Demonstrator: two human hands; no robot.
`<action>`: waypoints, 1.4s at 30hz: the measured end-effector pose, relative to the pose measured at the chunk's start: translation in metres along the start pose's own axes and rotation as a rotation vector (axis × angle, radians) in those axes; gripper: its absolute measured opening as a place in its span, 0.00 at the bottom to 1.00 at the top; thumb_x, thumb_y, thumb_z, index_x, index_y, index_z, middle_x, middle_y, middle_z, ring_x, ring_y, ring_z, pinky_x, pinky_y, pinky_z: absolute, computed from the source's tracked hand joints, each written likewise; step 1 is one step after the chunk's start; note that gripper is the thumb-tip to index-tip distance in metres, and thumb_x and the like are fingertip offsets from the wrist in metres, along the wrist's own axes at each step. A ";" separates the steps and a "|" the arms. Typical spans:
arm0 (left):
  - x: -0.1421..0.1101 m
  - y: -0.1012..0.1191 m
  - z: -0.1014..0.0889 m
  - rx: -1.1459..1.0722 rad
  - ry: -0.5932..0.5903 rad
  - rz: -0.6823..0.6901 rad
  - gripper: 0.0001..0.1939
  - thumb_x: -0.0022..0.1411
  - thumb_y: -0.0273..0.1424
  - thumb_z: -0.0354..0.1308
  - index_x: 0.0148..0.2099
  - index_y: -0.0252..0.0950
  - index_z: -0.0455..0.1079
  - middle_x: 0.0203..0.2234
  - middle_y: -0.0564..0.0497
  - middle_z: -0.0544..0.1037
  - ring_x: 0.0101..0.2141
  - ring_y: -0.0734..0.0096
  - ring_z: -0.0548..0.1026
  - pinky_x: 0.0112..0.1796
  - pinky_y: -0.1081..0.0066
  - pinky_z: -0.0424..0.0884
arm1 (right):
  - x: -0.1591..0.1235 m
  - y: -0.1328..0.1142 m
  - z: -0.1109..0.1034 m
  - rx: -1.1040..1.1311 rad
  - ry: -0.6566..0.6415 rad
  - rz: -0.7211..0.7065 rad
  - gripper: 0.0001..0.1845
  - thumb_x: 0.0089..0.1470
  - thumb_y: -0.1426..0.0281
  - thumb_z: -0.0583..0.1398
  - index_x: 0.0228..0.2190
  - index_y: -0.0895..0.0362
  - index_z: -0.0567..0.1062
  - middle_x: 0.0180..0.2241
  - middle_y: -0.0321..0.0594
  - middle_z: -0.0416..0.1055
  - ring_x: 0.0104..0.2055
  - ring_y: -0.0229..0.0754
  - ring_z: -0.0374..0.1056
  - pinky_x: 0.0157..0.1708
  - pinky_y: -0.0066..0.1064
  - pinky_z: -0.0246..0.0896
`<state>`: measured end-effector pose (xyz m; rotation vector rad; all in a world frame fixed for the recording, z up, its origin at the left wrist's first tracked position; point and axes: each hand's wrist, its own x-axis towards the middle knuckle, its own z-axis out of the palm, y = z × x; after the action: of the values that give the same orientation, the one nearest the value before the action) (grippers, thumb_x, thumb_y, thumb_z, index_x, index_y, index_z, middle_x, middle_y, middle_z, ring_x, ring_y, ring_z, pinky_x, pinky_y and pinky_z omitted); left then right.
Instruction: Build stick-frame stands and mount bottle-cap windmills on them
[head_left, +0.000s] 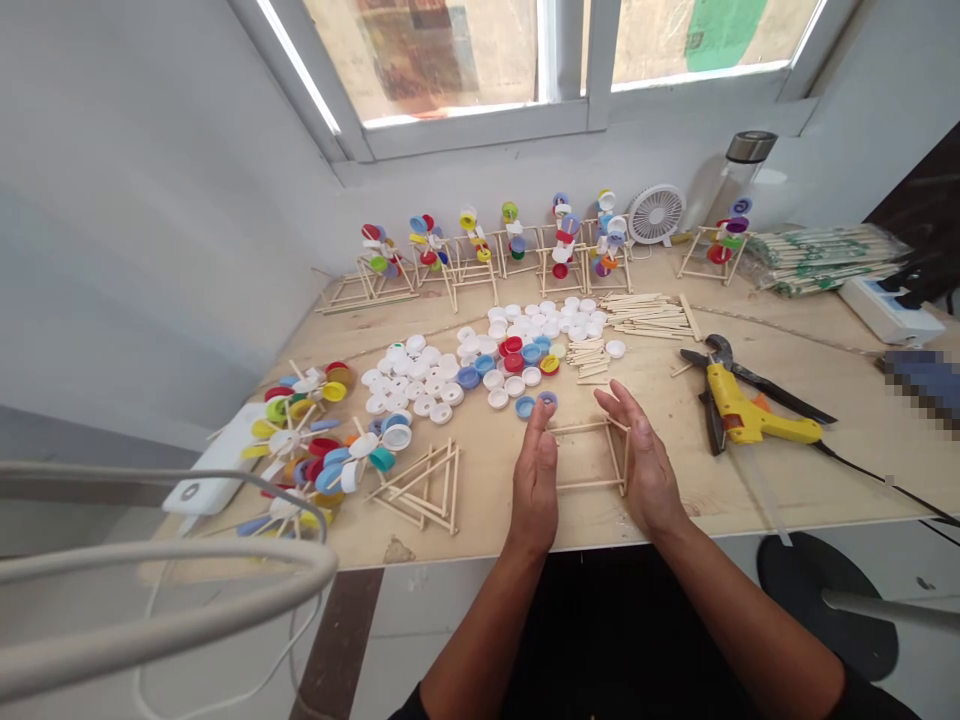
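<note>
Stick frame (589, 485) sitting left of glue gun (742, 422), between person's left hand (536, 485) and right hand (648, 475), both palms flat, fingers extended; contact unclear. Probably light, stiff, fragile-jointed; best holding by end sticks.

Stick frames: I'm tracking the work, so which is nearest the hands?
The frame between left hand and right hand; triangles lie farther left, other frames stand behind.

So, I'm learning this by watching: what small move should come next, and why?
Probably a gentle squeeze of the stick frame between the left hand and right hand: both palms face inward at its opposite ends, while the yellow glue gun lies unheld on the table.
</note>
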<state>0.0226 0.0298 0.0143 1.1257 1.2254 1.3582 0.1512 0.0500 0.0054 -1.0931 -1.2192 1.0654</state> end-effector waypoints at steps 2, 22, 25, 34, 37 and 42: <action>0.000 0.001 0.000 0.000 -0.001 -0.006 0.29 0.67 0.47 0.41 0.66 0.41 0.51 0.62 0.48 0.61 0.62 0.64 0.55 0.62 0.61 0.49 | 0.001 0.001 0.000 0.012 -0.002 0.001 0.30 0.62 0.52 0.43 0.60 0.51 0.57 0.58 0.41 0.63 0.62 0.45 0.53 0.63 0.47 0.38; 0.000 0.004 0.000 0.021 0.001 -0.010 0.29 0.66 0.48 0.42 0.65 0.41 0.54 0.61 0.46 0.62 0.62 0.62 0.55 0.62 0.59 0.47 | 0.000 -0.001 0.001 -0.032 -0.019 0.000 0.30 0.62 0.51 0.43 0.61 0.50 0.57 0.58 0.41 0.63 0.63 0.45 0.52 0.63 0.46 0.37; 0.000 0.004 0.000 0.018 0.005 -0.012 0.29 0.66 0.48 0.42 0.64 0.41 0.54 0.61 0.47 0.62 0.62 0.62 0.55 0.62 0.58 0.48 | 0.000 -0.001 0.002 -0.043 -0.012 -0.004 0.30 0.62 0.51 0.43 0.61 0.51 0.57 0.58 0.41 0.63 0.63 0.45 0.53 0.63 0.46 0.38; 0.000 0.005 0.000 0.001 0.009 -0.006 0.29 0.66 0.48 0.43 0.64 0.42 0.55 0.61 0.47 0.62 0.62 0.62 0.55 0.62 0.59 0.48 | 0.000 -0.002 0.002 -0.055 -0.009 -0.007 0.30 0.62 0.52 0.43 0.60 0.51 0.57 0.58 0.41 0.63 0.63 0.44 0.53 0.63 0.46 0.39; 0.001 0.004 0.000 0.003 0.006 -0.008 0.29 0.66 0.48 0.43 0.64 0.41 0.55 0.61 0.47 0.61 0.63 0.62 0.55 0.62 0.60 0.48 | 0.000 -0.002 0.002 -0.041 -0.007 -0.008 0.29 0.62 0.52 0.43 0.60 0.50 0.58 0.58 0.41 0.63 0.62 0.44 0.53 0.63 0.46 0.39; 0.000 0.001 -0.001 -0.077 0.016 -0.021 0.28 0.67 0.47 0.41 0.65 0.42 0.53 0.61 0.47 0.62 0.62 0.64 0.55 0.62 0.61 0.48 | 0.001 -0.002 0.000 -0.016 0.009 0.022 0.29 0.62 0.52 0.45 0.60 0.50 0.58 0.57 0.41 0.64 0.62 0.45 0.54 0.63 0.47 0.40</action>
<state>0.0213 0.0293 0.0152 1.0476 1.1829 1.3897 0.1508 0.0503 0.0072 -1.1248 -1.2126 1.0680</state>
